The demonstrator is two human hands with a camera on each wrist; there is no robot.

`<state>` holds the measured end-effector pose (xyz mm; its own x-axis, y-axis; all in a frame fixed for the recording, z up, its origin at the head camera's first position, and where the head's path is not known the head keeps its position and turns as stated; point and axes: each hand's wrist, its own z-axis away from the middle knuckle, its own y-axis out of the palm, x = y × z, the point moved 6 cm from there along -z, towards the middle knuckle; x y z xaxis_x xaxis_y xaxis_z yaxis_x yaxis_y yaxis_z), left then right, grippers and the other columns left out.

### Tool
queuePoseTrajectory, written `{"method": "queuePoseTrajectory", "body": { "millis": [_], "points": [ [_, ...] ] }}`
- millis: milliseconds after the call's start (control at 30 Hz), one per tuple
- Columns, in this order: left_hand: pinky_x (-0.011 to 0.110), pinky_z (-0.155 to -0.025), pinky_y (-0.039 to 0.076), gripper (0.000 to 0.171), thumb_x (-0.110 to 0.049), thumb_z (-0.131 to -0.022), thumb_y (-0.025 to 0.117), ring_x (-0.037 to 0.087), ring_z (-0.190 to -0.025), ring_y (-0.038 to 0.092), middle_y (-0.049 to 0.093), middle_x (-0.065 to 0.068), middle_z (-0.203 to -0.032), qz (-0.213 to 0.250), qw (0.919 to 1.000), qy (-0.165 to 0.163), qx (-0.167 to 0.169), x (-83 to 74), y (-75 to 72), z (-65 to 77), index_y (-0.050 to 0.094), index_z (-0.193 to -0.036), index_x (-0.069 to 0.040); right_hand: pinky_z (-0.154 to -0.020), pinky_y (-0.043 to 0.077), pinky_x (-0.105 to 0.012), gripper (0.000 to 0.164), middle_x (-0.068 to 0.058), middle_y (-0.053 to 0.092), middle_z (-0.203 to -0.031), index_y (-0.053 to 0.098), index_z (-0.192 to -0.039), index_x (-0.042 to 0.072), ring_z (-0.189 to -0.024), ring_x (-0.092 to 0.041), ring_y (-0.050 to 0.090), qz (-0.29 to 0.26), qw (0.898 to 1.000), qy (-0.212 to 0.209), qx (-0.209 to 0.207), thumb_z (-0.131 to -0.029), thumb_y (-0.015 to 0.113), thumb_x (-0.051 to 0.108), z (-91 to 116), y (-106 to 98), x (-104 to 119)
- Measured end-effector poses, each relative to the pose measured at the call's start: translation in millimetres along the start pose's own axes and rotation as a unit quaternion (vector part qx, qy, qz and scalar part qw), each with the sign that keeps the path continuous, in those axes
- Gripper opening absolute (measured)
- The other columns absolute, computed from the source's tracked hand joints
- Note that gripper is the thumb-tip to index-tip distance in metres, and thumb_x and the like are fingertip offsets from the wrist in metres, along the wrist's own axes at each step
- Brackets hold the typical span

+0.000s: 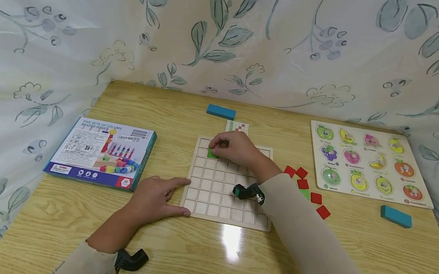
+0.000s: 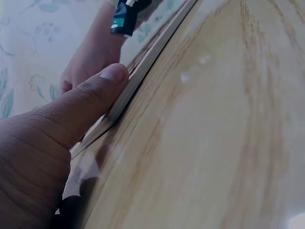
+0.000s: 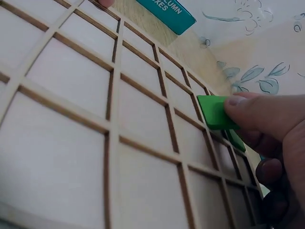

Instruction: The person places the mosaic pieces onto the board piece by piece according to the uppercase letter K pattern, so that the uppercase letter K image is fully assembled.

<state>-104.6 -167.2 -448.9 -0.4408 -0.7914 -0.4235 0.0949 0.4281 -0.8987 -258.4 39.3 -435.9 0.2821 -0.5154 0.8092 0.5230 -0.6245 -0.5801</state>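
Observation:
My right hand [image 1: 238, 149] pinches a green square tile [image 3: 212, 113] between thumb and fingers, over the upper left of a wooden grid board [image 1: 203, 196]. In the right wrist view the tile is tilted above the cells, and a second green tile [image 3: 236, 141] shows partly behind it. My left hand [image 1: 153, 198] lies at the board's left side. Its thumb and forefinger are spread, the thumb tip at the lower left corner and the forefinger at the left edge. The left wrist view shows the thumb [image 2: 102, 86] against the board's side.
Several red tiles [image 1: 316, 198] and a green tile [image 1: 304, 193] lie right of the board. A patterned card [image 1: 237, 126] and a blue block [image 1: 221, 111] are behind it. A boxed toy [image 1: 101, 153] sits left; a fruit puzzle board [image 1: 373, 164] and another blue block [image 1: 396, 216] sit right.

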Motion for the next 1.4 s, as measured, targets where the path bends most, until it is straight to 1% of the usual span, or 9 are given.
{"method": "queuePoseTrajectory", "body": {
  "millis": [167, 333, 600, 767, 900, 1033, 1133, 1200, 1400],
  "points": [
    [0.031, -0.066, 0.031, 0.078, -0.066, -0.075, 0.089, 0.003, -0.056, 0.026, 0.033, -0.019, -0.063, 0.002, 1.0000, 0.007, -0.004, 0.2, 0.8, -0.9, 0.072, -0.139, -0.023, -0.095, 0.053, -0.037, 0.013, 0.007, 0.073, -0.110, 0.081, -0.110, 0.022, -0.105, -0.014, 0.065, 0.010, 1.000, -0.004, -0.005, -0.097, 0.083, 0.023, 3, 2, -6],
    [0.031, -0.064, 0.031, 0.078, -0.067, -0.076, 0.088, 0.003, -0.056, 0.026, 0.033, -0.019, -0.063, -0.001, 1.0000, 0.006, -0.001, 1.1, 2.1, -0.7, 0.072, -0.139, -0.024, -0.096, 0.053, -0.035, 0.017, 0.007, 0.071, -0.117, 0.082, -0.112, 0.021, -0.109, -0.014, 0.065, 0.027, 0.999, -0.019, -0.002, -0.096, 0.085, 0.024, 5, 3, -7],
    [0.030, -0.063, 0.030, 0.079, -0.068, -0.075, 0.088, 0.003, -0.056, 0.026, 0.034, -0.019, -0.063, -0.003, 1.0000, 0.006, -0.001, 0.8, 2.7, -2.2, 0.072, -0.138, -0.023, -0.094, 0.052, -0.038, 0.022, 0.006, 0.072, -0.116, 0.082, -0.117, 0.019, -0.105, -0.014, 0.065, 0.059, 0.997, -0.055, -0.008, -0.096, 0.084, 0.025, 8, 1, -5],
    [0.030, -0.063, 0.030, 0.080, -0.067, -0.074, 0.089, 0.004, -0.056, 0.026, 0.034, -0.019, -0.063, -0.007, 0.9999, 0.008, -0.005, 1.2, 2.7, -2.1, 0.073, -0.138, -0.023, -0.089, 0.050, -0.037, 0.025, 0.006, 0.071, -0.113, 0.083, -0.119, 0.019, -0.097, -0.014, 0.061, 0.070, 0.995, -0.075, -0.014, -0.095, 0.085, 0.026, 9, 1, -6],
    [0.030, -0.064, 0.030, 0.078, -0.067, -0.075, 0.089, 0.003, -0.056, 0.026, 0.034, -0.019, -0.064, -0.007, 0.9999, 0.008, -0.003, 1.5, 3.2, -1.7, 0.072, -0.138, -0.023, -0.085, 0.049, -0.036, 0.027, 0.007, 0.070, -0.111, 0.083, -0.120, 0.019, -0.093, -0.014, 0.059, 0.077, 0.994, -0.081, -0.015, -0.095, 0.086, 0.027, 8, 2, -8],
    [0.030, -0.063, 0.030, 0.077, -0.067, -0.076, 0.088, 0.003, -0.056, 0.027, 0.034, -0.019, -0.064, -0.007, 0.9999, 0.010, -0.002, 1.0, 2.7, -1.9, 0.072, -0.138, -0.023, -0.084, 0.049, -0.036, 0.029, 0.006, 0.070, -0.112, 0.082, -0.122, 0.019, -0.092, -0.015, 0.059, 0.083, 0.993, -0.081, -0.015, -0.095, 0.086, 0.028, 7, 2, -9],
    [0.030, -0.064, 0.030, 0.078, -0.066, -0.076, 0.089, 0.004, -0.057, 0.027, 0.034, -0.019, -0.064, -0.007, 0.9999, 0.011, -0.002, 0.0, 1.9, -2.6, 0.072, -0.138, -0.022, -0.084, 0.049, -0.036, 0.031, 0.007, 0.070, -0.114, 0.082, -0.124, 0.020, -0.093, -0.015, 0.059, 0.079, 0.994, -0.075, -0.017, -0.094, 0.086, 0.029, 6, 0, -11],
    [0.031, -0.064, 0.030, 0.078, -0.066, -0.076, 0.089, 0.004, -0.056, 0.027, 0.034, -0.019, -0.063, -0.007, 0.9999, 0.010, -0.001, -0.2, 1.6, -2.6, 0.072, -0.138, -0.022, -0.083, 0.049, -0.036, 0.031, 0.008, 0.070, -0.114, 0.082, -0.123, 0.021, -0.094, -0.014, 0.059, 0.066, 0.995, -0.070, -0.022, -0.094, 0.086, 0.029, 6, -1, -12],
    [0.031, -0.065, 0.030, 0.078, -0.065, -0.076, 0.089, 0.004, -0.056, 0.027, 0.034, -0.018, -0.063, -0.010, 0.9999, 0.005, 0.003, -0.1, 0.9, -0.7, 0.072, -0.139, -0.022, -0.082, 0.050, -0.036, 0.027, 0.007, 0.072, -0.113, 0.082, -0.120, 0.018, -0.092, -0.018, 0.059, -0.011, 0.997, -0.060, -0.037, -0.094, 0.087, 0.024, 9, -6, -9]
  ]
}}
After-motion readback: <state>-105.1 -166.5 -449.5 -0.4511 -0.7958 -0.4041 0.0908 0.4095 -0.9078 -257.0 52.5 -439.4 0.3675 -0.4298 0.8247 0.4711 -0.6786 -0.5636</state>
